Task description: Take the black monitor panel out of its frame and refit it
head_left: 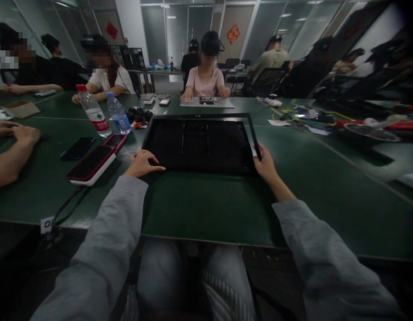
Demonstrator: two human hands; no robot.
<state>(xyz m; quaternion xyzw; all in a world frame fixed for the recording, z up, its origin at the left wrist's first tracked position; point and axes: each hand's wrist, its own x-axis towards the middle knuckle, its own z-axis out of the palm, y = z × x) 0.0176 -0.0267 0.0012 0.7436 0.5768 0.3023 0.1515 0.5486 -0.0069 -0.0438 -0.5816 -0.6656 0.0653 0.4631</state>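
Note:
On the green table in front of me lies a black rectangular panel (pixel 222 140), with two raised parallel ridges in its middle. A thin black frame (pixel 255 131) runs around it and sticks out past its far and right edges. My right hand (pixel 264 164) grips the right side of this frame near the front corner, fingers wrapped around it. At the front left corner is my left hand (pixel 141 162), fingers bent over the edge and thumb stretched along the front. The part under the left palm is hidden.
Left of the panel are phones (pixel 92 162) on a white block with a cable, another dark phone (pixel 78 148), and two bottles (pixel 98 118). Another person's arm (pixel 15 149) rests at far left. Wires and parts (pixel 306 116) lie right. A person (pixel 206 76) works opposite.

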